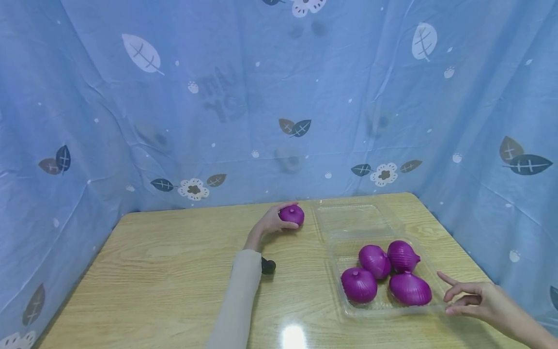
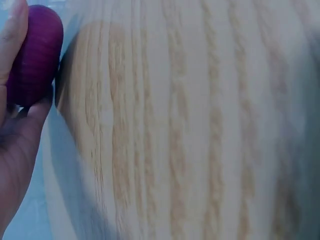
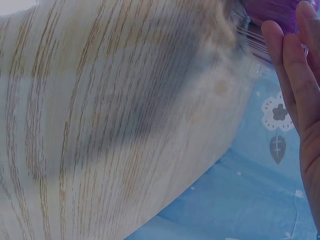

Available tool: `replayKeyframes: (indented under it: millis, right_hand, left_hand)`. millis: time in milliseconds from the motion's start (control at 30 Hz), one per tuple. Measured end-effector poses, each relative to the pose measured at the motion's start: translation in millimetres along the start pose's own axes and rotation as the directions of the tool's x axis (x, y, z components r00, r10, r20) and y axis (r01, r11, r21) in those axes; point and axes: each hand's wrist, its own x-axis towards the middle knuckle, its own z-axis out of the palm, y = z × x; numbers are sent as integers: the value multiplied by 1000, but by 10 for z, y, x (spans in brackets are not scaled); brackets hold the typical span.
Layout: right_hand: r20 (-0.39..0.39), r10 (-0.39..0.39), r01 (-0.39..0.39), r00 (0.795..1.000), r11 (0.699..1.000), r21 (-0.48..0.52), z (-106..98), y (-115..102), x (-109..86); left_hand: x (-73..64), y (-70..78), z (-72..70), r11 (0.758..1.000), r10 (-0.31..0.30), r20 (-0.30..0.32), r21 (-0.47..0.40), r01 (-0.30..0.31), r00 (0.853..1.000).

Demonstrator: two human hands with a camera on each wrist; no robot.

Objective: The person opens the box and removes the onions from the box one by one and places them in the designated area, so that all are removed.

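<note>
My left hand (image 1: 272, 222) holds a purple onion (image 1: 292, 215) near the table's back edge, thumb on the near side and fingers over the far side. In the left wrist view the same onion (image 2: 37, 55) sits between thumb and fingers at the upper left. My right hand (image 1: 475, 300) hovers by the right side of a clear plastic container (image 1: 344, 310), fingers spread and loosely bent, holding nothing. Several purple onions (image 1: 410, 289) lie inside that container. The right wrist view shows the fingers (image 3: 300, 75) close to the container's edge, with part of an onion (image 3: 272, 12) beyond.
The container's clear lid (image 1: 353, 218) lies folded open toward the back of the wooden table (image 1: 174, 271). A small black object (image 1: 268, 266) shows beside the left sleeve (image 1: 240, 295). Blue patterned cloth (image 1: 244, 97) hangs along the back and both sides.
</note>
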Motion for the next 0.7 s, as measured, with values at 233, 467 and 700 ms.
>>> replayKeyframes:
  millis: [233,467,700]
  right_hand:
    - [2,-11,11,1000,1000,16,-4,6,-3]
    - [-17,11,-10,1000,999,48,0,0,-10]
    - [6,59,-59,998,998,39,10,-12,-11]
  left_hand:
    - [-6,40,-18,998,-52,-20,-43,51,998]
    - [-4,39,-78,1000,-10,-40,20,11,999]
    - [-60,46,-101,1000,-28,-33,10,28,999]
